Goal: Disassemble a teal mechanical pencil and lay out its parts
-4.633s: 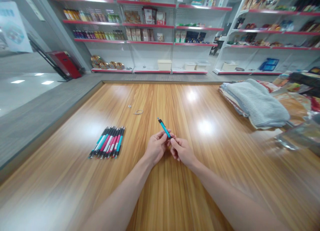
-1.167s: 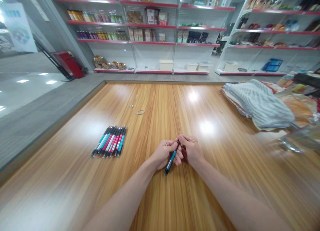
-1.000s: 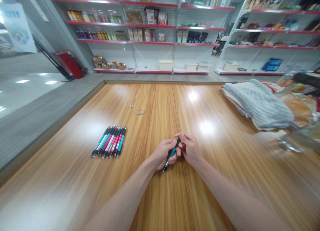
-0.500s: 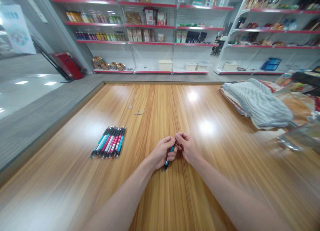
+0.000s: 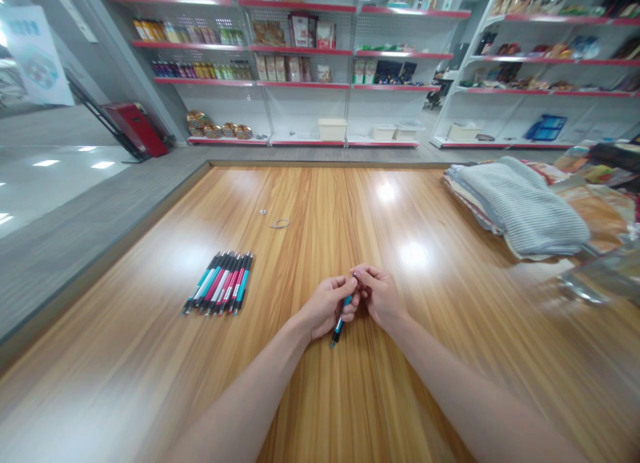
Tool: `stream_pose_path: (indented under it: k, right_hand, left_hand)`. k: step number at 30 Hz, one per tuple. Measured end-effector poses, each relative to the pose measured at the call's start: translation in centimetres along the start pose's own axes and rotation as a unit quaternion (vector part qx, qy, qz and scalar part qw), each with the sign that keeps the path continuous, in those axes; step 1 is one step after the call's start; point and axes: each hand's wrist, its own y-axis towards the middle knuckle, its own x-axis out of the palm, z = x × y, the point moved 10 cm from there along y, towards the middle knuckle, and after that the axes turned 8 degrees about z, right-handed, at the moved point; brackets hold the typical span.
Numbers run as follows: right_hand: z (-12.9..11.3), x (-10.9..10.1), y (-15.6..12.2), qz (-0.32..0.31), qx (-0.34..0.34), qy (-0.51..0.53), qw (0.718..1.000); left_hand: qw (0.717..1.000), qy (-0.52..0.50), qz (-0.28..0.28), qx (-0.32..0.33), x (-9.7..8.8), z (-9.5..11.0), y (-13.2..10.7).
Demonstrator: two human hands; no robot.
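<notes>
The pen (image 5: 342, 314) sits between both hands, just above the middle of the surface (image 5: 310, 409). It is teal with a dark tip. Its long axis runs from the tip, which points down and back toward me, up and slightly right to the far end. My left hand (image 5: 325, 307) has its grip closed around the middle of the barrel, with the tip sticking out below the fingers. My right hand (image 5: 383, 296) pinches the upper end with a narrow fingertip grip, and the cap end is mostly hidden there. The two hands touch, or nearly touch, at the pen. The left holds the body and the right only the top.

Well to the left, a row of pens (image 5: 220, 291) lies side by side. Farther off is a band (image 5: 281, 223). Folded cloths (image 5: 520, 206) are stacked at the right edge, and stocked shelves (image 5: 300, 49) stand beyond.
</notes>
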Motion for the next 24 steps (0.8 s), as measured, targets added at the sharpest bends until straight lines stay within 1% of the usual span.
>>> stream_pose_path:
  k: [7,12,15,17,21,24]
  right_hand:
    - [0.4,0.7,-0.5,-0.035,0.032,0.007,0.999]
    - [0.4,0.4,-0.3,-0.022,0.027,0.007,0.999]
    - [0.3,0.4,-0.3,-0.024,0.027,0.013,0.999]
    - [0.2,0.4,-0.3,-0.020,0.021,0.007,1.000]
    - [0.0,0.0,0.0,0.001,0.000,0.004,1.000]
    - [-0.2,-0.5,0.3,0.018,-0.017,0.009,1.000]
  left_hand:
    - [1.000,0.001,0.012,-0.020,-0.4,-0.3,0.1]
    - [1.000,-0.002,-0.009,-0.015,-0.4,-0.4,0.1]
    - [0.999,-0.011,-0.004,-0.035,-0.6,-0.7,0.1]
    - [0.999,-0.013,0.001,-0.036,-0.7,-0.6,0.1]
    - [1.000,-0.009,-0.009,-0.017,-0.3,-0.3,0.1]
    - [0.999,-0.015,-0.027,-0.020,0.0,-0.4,0.0]
